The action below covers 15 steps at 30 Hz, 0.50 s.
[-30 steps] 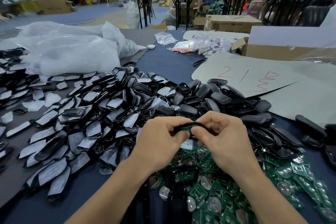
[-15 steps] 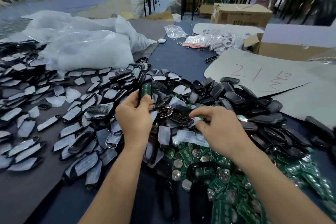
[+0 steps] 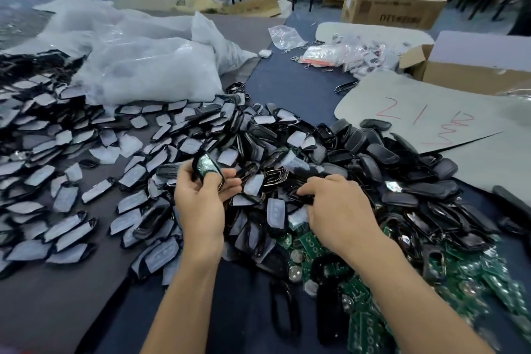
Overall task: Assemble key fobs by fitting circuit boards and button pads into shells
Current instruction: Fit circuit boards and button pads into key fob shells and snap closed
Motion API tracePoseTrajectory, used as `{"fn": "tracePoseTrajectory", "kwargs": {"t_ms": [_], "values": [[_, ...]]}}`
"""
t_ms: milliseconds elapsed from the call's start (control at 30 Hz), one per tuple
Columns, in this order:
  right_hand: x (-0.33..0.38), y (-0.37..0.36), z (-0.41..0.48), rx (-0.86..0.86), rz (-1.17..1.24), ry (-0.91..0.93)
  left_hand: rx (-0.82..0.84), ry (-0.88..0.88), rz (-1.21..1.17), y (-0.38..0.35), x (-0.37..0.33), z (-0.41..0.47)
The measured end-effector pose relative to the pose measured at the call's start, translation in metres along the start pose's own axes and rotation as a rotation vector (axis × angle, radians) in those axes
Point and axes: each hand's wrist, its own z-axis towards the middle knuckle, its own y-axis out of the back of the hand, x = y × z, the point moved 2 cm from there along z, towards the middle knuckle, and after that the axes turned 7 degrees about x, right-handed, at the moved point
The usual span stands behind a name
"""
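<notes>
My left hand [image 3: 201, 198] grips a black key fob shell [image 3: 207, 167] with a green circuit board seated inside it, held upright above the pile. My right hand [image 3: 336, 207] reaches into the heap of black shell halves [image 3: 258, 152] and pinches a black shell piece [image 3: 301, 195] at its fingertips. Shell fronts with pale film-covered faces [image 3: 66, 198] spread over the table to the left. Darker rounded shell backs [image 3: 402, 175] are piled to the right. Loose green circuit boards [image 3: 359, 290] with coin cells lie under my right forearm.
Large white plastic bags [image 3: 138, 60] sit at the back left. A grey sheet with red writing [image 3: 425, 115] lies at the right, beside cardboard boxes [image 3: 471, 66]. Small bags of key rings [image 3: 339, 54] lie behind the pile. Table legs and cartons stand beyond.
My hands came apart from a shared shell. The left hand carried the shell with its board leftward and up. The right hand dropped into the pile and took hold of a shell piece.
</notes>
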Motion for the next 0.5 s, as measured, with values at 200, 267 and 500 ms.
{"fn": "tracePoseTrajectory", "kwargs": {"t_ms": [200, 267, 500], "values": [[0.001, -0.011, -0.006, -0.041, 0.044, -0.036, 0.042, 0.085, 0.115, 0.01, 0.006, -0.017], [0.002, -0.01, -0.008, -0.09, 0.111, -0.03, 0.04, 0.095, 0.106, 0.011, 0.007, -0.022], [0.051, -0.004, 0.009, 0.04, 0.165, 0.099, 0.002, 0.091, 0.06, 0.012, -0.002, -0.026]]}}
